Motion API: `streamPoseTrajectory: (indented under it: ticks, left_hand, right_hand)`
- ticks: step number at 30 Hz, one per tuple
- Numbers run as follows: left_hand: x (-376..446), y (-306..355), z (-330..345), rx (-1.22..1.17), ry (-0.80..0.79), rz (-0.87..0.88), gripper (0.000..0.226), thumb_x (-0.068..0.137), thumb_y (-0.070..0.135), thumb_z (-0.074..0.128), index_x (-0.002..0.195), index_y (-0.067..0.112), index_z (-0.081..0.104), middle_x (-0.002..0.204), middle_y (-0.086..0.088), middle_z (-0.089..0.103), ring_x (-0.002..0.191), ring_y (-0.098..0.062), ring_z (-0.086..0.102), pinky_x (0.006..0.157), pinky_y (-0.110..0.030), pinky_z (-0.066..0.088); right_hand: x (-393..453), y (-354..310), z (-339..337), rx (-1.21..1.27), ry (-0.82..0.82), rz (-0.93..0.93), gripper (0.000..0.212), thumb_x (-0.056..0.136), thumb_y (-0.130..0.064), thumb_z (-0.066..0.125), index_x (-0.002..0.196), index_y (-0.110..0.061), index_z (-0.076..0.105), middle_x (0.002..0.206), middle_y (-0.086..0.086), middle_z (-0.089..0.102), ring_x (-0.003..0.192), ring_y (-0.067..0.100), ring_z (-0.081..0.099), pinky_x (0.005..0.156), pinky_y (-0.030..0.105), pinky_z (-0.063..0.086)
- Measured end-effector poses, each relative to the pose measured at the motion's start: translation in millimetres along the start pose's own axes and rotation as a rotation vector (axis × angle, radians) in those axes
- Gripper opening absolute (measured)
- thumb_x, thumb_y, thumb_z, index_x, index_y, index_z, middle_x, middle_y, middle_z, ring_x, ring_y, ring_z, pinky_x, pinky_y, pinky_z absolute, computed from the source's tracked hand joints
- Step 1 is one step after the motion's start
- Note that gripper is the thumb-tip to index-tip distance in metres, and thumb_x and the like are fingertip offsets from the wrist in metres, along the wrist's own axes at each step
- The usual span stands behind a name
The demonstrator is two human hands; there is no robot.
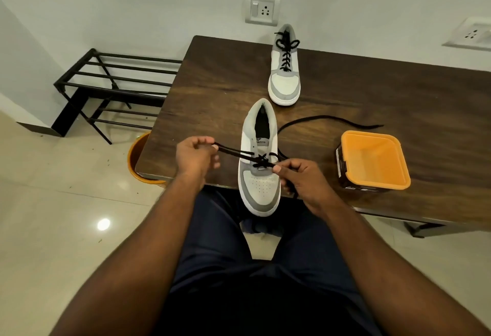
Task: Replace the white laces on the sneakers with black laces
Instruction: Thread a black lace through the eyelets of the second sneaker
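Observation:
A grey-and-white sneaker [261, 184] lies at the table's near edge, its toe hanging over towards me. A black lace [261, 160] crosses its lowest eyelets. My left hand [195, 157] pinches one lace end, pulled out to the left of the shoe. My right hand [301, 178] pinches the lace on the shoe's right side; the long free end [329, 118] trails across the table to the right. A second sneaker [284, 80] stands farther back, fully laced in black with a bow.
An orange-rimmed square tub [375, 160] stands open on the dark wooden table [398, 91] to the right. An orange bucket [136, 160] sits on the floor under the table's left corner. A black metal rack [111, 88] stands at left against the wall.

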State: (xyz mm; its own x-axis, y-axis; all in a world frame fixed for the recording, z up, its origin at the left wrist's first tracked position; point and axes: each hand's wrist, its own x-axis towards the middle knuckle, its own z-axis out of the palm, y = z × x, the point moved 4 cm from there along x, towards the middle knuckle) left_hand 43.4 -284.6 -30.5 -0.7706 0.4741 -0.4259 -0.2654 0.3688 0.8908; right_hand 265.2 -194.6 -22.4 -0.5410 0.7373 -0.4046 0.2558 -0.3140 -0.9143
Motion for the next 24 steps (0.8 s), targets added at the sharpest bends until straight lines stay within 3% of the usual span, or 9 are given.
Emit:
streamPoseTrajectory:
  ticks: [3, 6, 9, 11, 14, 18, 20, 22, 24]
  left_hand:
    - [-7, -2, 7, 0.491, -0.051, 0.326, 0.02, 0.086, 0.018, 0.072, 0.105, 0.024, 0.073, 0.114, -0.002, 0.066, 0.096, -0.012, 0.064, 0.084, -0.025, 0.049]
    - [-34, 0, 48, 0.271, -0.476, 0.312, 0.027, 0.094, 0.017, 0.064, 0.117, 0.029, 0.069, 0.105, 0.003, 0.072, 0.063, -0.007, 0.061, 0.06, -0.032, 0.054]
    - [-40, 0, 63, 0.311, -0.639, 0.341, 0.021, 0.091, 0.01, 0.067, 0.111, 0.01, 0.071, 0.091, -0.001, 0.074, 0.071, -0.004, 0.066, 0.069, -0.028, 0.055]
    - [-33, -1, 56, 0.357, -0.623, 0.316, 0.011, 0.087, 0.009, 0.071, 0.095, 0.001, 0.074, 0.081, -0.006, 0.073, 0.072, -0.004, 0.067, 0.072, -0.023, 0.056]
    - [-13, -1, 30, 0.42, -0.391, 0.312, 0.003, 0.087, 0.006, 0.07, 0.085, 0.005, 0.071, 0.07, 0.003, 0.066, 0.055, 0.005, 0.059, 0.057, -0.012, 0.047]
    - [13, -6, -11, 0.547, -0.122, 0.311, 0.009, 0.09, 0.017, 0.068, 0.081, 0.018, 0.068, 0.079, -0.001, 0.067, 0.078, -0.015, 0.062, 0.063, -0.021, 0.044]
    - [13, -6, -14, 0.841, -0.158, 0.282, 0.01, 0.093, 0.031, 0.064, 0.095, 0.023, 0.069, 0.096, -0.001, 0.07, 0.095, -0.023, 0.063, 0.076, -0.029, 0.045]
    - [3, -1, -1, 1.289, -0.212, 0.344, 0.035, 0.094, 0.044, 0.057, 0.126, 0.03, 0.061, 0.123, -0.002, 0.065, 0.116, -0.026, 0.056, 0.094, -0.039, 0.038]
    - [-11, 6, 24, 1.255, -0.285, 0.484, 0.048, 0.094, 0.047, 0.057, 0.14, 0.037, 0.048, 0.139, 0.007, 0.056, 0.128, -0.022, 0.047, 0.104, -0.042, 0.031]
  right_hand:
    - [5, -3, -7, -0.11, 0.051, -0.02, 0.009, 0.089, -0.01, 0.068, 0.089, -0.002, 0.072, 0.064, 0.006, 0.058, 0.049, 0.009, 0.043, 0.045, 0.016, 0.039]
    - [12, -5, 1, -0.187, 0.02, -0.05, 0.01, 0.088, -0.01, 0.069, 0.089, -0.001, 0.072, 0.064, 0.002, 0.06, 0.049, 0.007, 0.043, 0.049, 0.019, 0.04]
    - [17, -11, 7, -0.253, -0.029, -0.088, 0.007, 0.086, -0.01, 0.07, 0.084, -0.004, 0.072, 0.063, 0.003, 0.061, 0.048, 0.005, 0.045, 0.049, 0.018, 0.04]
    - [17, -12, 3, -0.311, -0.046, -0.058, 0.009, 0.085, -0.014, 0.072, 0.084, -0.004, 0.073, 0.065, 0.005, 0.062, 0.052, 0.007, 0.047, 0.05, 0.018, 0.042]
    - [19, -9, -18, -0.289, -0.035, 0.012, 0.01, 0.085, -0.014, 0.073, 0.086, -0.004, 0.073, 0.068, 0.007, 0.065, 0.056, 0.011, 0.051, 0.053, 0.018, 0.045]
    - [20, -9, -39, -0.302, -0.077, 0.046, 0.003, 0.085, -0.008, 0.071, 0.086, -0.007, 0.073, 0.067, 0.005, 0.065, 0.055, 0.009, 0.05, 0.052, 0.018, 0.043]
    - [22, -10, -38, -0.321, -0.089, 0.047, 0.004, 0.085, -0.009, 0.071, 0.087, -0.007, 0.074, 0.069, 0.007, 0.067, 0.055, 0.01, 0.05, 0.051, 0.018, 0.043]
    - [25, -12, -29, -0.327, -0.091, 0.039, 0.005, 0.084, -0.01, 0.072, 0.088, -0.007, 0.075, 0.072, 0.013, 0.067, 0.056, 0.012, 0.051, 0.05, 0.018, 0.042]
    - [28, -14, -13, -0.312, -0.114, 0.019, 0.01, 0.085, -0.009, 0.071, 0.092, -0.003, 0.074, 0.068, 0.014, 0.062, 0.054, 0.012, 0.047, 0.049, 0.019, 0.04]
